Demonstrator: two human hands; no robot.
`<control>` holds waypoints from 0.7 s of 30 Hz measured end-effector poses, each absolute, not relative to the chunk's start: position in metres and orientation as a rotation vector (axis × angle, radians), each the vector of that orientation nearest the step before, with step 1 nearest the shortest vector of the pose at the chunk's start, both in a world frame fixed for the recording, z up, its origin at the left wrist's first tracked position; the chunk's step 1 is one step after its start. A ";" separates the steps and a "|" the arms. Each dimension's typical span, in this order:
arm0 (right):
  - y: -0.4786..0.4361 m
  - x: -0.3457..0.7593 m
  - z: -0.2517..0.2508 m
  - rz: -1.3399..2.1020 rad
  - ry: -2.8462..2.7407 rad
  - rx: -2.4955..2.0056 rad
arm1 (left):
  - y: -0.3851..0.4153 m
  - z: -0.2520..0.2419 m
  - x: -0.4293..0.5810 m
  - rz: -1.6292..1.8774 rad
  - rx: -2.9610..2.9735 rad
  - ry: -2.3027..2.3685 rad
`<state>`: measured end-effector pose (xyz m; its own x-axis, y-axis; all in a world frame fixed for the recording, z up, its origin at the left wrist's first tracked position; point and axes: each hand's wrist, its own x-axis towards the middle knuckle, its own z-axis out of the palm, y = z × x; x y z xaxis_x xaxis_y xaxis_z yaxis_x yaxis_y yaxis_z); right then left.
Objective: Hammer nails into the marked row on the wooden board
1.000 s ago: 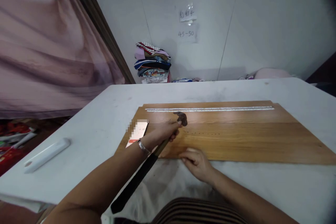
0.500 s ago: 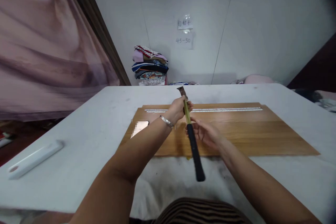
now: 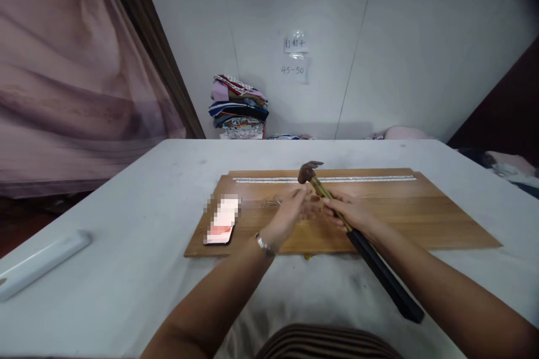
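Observation:
My right hand (image 3: 347, 210) is closed around the upper handle of a claw hammer (image 3: 326, 193), below the head. The hammer tilts across the board, its rusty brown head pointing away from me and its black grip running down to the right. My left hand (image 3: 292, 207), with a silver bracelet on the wrist, is beside the hammer head, thumb and somewhat blurred fingers apart, holding nothing visible. Both hands are over a brown wooden board (image 3: 400, 213). Several small nails (image 3: 272, 202) lie on it just left of my left hand.
A phone (image 3: 223, 219) with a lit screen lies on the board's left side. Two white measuring strips (image 3: 357, 179) run along its far edge. A white elongated object (image 3: 46, 263) rests on the white table (image 3: 138, 207). Folded clothes (image 3: 240, 106) are stacked by the wall.
The hammer has passed from my left hand to my right, its head swinging to the right and nearer. My left hand has let go and dropped lower. The phone and nails now show more fully.

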<state>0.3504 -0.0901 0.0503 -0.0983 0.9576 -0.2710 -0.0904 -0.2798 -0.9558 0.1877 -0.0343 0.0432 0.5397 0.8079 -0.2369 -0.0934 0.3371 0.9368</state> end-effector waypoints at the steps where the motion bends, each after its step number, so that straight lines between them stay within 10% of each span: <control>1: -0.097 0.352 0.049 1.538 -1.039 -1.312 | -0.042 0.033 0.178 0.718 1.141 0.886; 21: -0.127 0.327 0.024 1.654 -0.973 -1.473 | -0.063 -0.043 0.118 0.452 2.312 1.528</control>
